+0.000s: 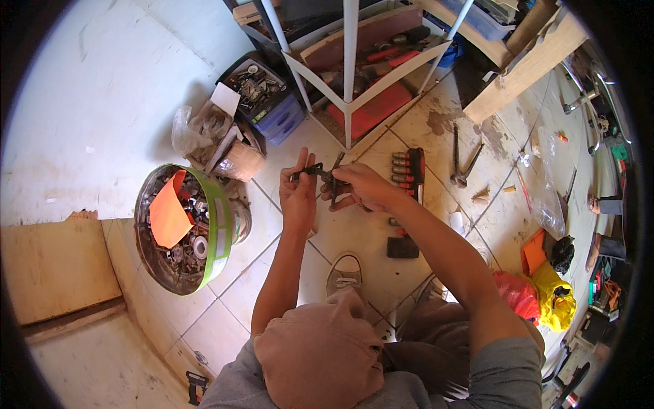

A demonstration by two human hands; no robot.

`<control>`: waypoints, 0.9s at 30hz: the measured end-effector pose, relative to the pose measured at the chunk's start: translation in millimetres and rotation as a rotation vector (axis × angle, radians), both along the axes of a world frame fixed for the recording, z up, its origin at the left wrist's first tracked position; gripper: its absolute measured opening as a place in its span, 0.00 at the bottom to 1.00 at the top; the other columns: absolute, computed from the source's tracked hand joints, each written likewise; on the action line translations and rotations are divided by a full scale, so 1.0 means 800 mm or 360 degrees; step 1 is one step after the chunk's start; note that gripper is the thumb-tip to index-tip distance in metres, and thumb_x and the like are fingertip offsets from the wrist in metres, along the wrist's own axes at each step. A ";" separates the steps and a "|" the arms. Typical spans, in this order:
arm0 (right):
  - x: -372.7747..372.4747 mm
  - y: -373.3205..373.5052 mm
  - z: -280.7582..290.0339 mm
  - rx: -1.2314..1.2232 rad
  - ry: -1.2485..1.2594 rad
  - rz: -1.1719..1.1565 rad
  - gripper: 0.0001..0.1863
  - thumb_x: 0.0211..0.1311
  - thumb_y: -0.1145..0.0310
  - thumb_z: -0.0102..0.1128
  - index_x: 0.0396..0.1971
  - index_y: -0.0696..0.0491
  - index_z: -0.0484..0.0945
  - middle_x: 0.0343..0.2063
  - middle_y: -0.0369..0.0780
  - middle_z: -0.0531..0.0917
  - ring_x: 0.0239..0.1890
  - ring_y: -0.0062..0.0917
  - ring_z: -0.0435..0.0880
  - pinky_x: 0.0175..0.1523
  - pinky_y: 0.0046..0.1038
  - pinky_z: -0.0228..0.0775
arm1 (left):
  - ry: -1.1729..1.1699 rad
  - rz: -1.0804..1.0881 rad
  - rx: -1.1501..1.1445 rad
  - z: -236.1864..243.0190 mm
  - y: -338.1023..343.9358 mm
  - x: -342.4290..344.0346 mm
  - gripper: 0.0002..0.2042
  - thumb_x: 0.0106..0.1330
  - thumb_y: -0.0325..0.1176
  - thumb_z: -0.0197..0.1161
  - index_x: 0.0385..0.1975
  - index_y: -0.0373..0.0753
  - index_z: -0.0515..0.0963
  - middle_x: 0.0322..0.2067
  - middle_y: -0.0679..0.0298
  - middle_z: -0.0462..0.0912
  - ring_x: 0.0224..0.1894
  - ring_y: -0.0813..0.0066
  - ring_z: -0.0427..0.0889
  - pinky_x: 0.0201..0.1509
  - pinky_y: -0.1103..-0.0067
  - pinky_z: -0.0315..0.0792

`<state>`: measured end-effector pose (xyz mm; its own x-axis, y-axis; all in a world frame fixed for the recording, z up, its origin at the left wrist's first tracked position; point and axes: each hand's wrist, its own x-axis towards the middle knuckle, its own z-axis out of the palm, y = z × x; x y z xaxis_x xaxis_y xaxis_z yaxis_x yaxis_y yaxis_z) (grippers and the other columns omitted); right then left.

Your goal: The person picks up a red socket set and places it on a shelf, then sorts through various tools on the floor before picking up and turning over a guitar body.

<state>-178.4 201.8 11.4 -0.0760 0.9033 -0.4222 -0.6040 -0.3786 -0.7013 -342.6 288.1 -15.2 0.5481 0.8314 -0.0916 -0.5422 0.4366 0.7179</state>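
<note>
Presently gripping a dark metal assembly (315, 168) in midair between left hand (298, 195) and right hand (366, 186), above the tiled floor (214, 324) and beyond the toe of a shoe (345, 274). Pinched on its left side between thumb and fingers, with another finger pointing away; clasped on its right side by curled fingers, near the left ones. Cannot tell, under so much overlap, whether made of one piece or several. Flanked on the right, on the floor, by sockets (402, 170) in a red-and-black holder (419, 163), then farther off by spread pincers (461, 180), and nearer the body by a black block (402, 247). Bordered on the left by a round green tub (219, 232) full of small metal bits (178, 262), topped with an orange sheet (169, 211) and a white roll (199, 247). Backed by a white-framed rack (348, 109) holding a red case (375, 110), with a blue bin (281, 121) and a cardboard box (240, 162) just to its left.
</note>
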 end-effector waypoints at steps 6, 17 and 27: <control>0.003 0.003 0.009 -0.0094 0.0023 -0.0280 0.17 0.77 0.63 0.46 0.45 0.64 0.74 0.38 0.48 0.84 0.38 0.36 0.88 0.42 0.43 0.87 | 0.0029 -0.0094 0.0359 0.000 -0.010 0.000 0.06 0.74 0.21 0.53 0.43 0.40 0.68 0.71 0.49 0.64 0.75 0.59 0.60 0.77 0.67 0.59; 0.014 -0.008 0.019 0.0148 -0.0166 -0.0267 0.17 0.78 0.62 0.50 0.48 0.62 0.77 0.42 0.41 0.84 0.43 0.30 0.87 0.49 0.34 0.86 | -0.0266 -0.0172 0.0094 0.051 -0.036 0.017 0.23 0.75 0.25 0.54 0.67 0.40 0.59 0.76 0.50 0.53 0.69 0.63 0.67 0.70 0.67 0.63; 0.008 -0.004 0.043 0.0353 -0.1157 -0.0139 0.15 0.69 0.66 0.60 0.48 0.62 0.81 0.30 0.41 0.85 0.33 0.23 0.85 0.39 0.30 0.82 | 0.0611 -0.0268 0.0080 0.030 -0.014 -0.001 0.15 0.75 0.32 0.60 0.56 0.30 0.77 0.48 0.61 0.85 0.48 0.73 0.85 0.53 0.76 0.80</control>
<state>-172.2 198.8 46.2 0.2272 0.9627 -0.1469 0.0174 -0.1548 -0.9878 -343.1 277.1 8.5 0.6108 0.7417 -0.2771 -0.1552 0.4553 0.8767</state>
